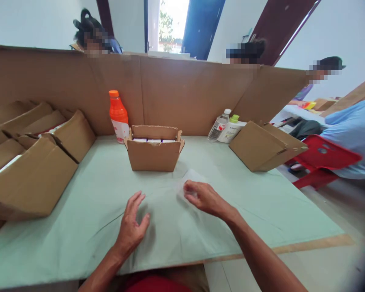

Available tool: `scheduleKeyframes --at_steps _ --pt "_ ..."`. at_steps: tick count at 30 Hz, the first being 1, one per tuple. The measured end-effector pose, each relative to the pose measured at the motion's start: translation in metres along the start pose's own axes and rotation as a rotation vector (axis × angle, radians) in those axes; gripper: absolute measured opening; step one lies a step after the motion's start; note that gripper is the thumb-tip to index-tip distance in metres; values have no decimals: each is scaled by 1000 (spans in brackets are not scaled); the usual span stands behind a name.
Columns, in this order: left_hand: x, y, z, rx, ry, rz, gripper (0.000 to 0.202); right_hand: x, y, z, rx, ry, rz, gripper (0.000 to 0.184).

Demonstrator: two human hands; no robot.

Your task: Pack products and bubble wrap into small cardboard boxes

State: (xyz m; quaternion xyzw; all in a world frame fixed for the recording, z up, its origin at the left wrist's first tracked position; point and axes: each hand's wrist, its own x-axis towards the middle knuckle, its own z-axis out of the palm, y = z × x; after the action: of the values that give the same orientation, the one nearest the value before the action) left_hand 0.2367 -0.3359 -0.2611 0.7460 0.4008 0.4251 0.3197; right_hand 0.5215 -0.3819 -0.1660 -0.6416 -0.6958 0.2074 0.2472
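Observation:
My left hand [133, 223] is over the green tablecloth [88, 235], fingers and thumb apart, with nothing in it. Closed fingers of my right hand [205, 198] pinch a thin, clear plastic piece [194, 175], which looks like a small bag and spreads behind the fingertips; its edges are faint and blurred. Beyond both hands stands an open cardboard box [153, 157], with several white-topped packs [155, 140] inside, partly hidden by its front wall.
Several open cardboard boxes [33, 174] crowd the left side. An orange bottle [118, 115], a clear bottle [219, 125], a white bottle with green cap [231, 130] and a tilted box [261, 146] stand along the cardboard partition [176, 93]. Other people sit beyond it.

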Motion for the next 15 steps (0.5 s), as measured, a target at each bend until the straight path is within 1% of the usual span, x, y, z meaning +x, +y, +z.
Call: scheduleKeyframes --at_steps 2,4,6,8,9,10,11,12,14,15 --pt "-17 8 6 -50 -70 29 53 -13 -18 30 -64 -53 -41 16" --pt "-27 12 7 -100 -107 14 61 -24 -34 61 -26 -76 -41 22" --pt "-31 12 3 -148 -122 -26 67 -31 -48 87 110 -82 -14 30" --pt "-30 8 -6 -206 -96 -90 68 -35 -62 104 347 -103 11 47" --pt "-28 6 -12 -239 -63 -124 67 -35 -67 110 474 -121 13 54" --pt "-27 4 -19 -265 -17 -155 65 -36 -71 113 582 -139 7 56" --pt "-27 2 -26 -273 34 -182 63 -36 -73 114 655 -152 0 53" --pt "-27 3 -33 -254 82 -205 60 -36 -73 113 685 -152 -3 45" --pt "-28 9 -45 -142 135 -216 54 -35 -69 109 661 -100 24 28" --pt "-29 14 -48 -73 134 -191 50 -33 -66 107 634 -55 55 24"
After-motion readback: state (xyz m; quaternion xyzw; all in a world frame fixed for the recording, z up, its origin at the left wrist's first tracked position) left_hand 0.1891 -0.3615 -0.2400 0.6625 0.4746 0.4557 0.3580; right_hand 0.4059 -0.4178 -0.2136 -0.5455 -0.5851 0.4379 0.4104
